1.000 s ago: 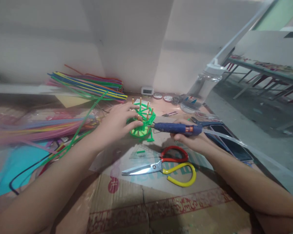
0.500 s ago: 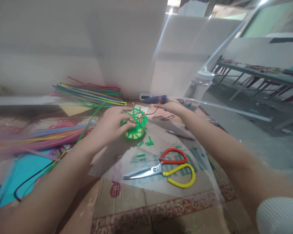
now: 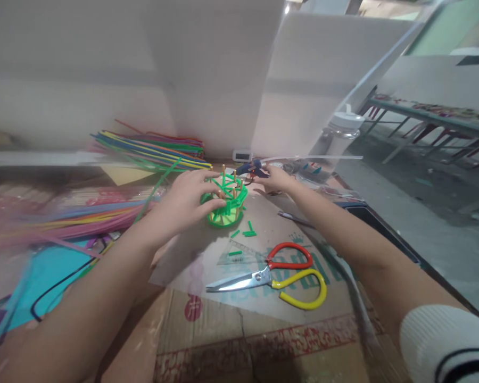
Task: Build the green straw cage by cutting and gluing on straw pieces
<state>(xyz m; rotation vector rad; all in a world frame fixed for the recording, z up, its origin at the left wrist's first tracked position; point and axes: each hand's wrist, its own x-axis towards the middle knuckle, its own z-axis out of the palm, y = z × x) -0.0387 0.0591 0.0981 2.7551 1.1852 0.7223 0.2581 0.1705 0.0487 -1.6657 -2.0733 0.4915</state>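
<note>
My left hand has its fingers and thumb closed on the left side of a small round green craft piece. Short wooden pegs stand up around this piece, and green strips cross its top. Behind it to the right, my right hand grips the handle of a dark blue glue gun, whose nozzle faces left. A long clear glue stick sticks out of the gun's back end to the right. Short cut green pieces lie in front of the craft piece.
Scissors with one red and one yellow handle lie nearest me, beside a clear set square. Bundles of coloured craft stems lie at the left and back. A clear bottle stands back right, near a small white digital device.
The glue gun has come slightly lower and closer to the craft piece in my right hand, and its glue stick now points level. My left hand keeps its hold. The whole view has shifted a little.
</note>
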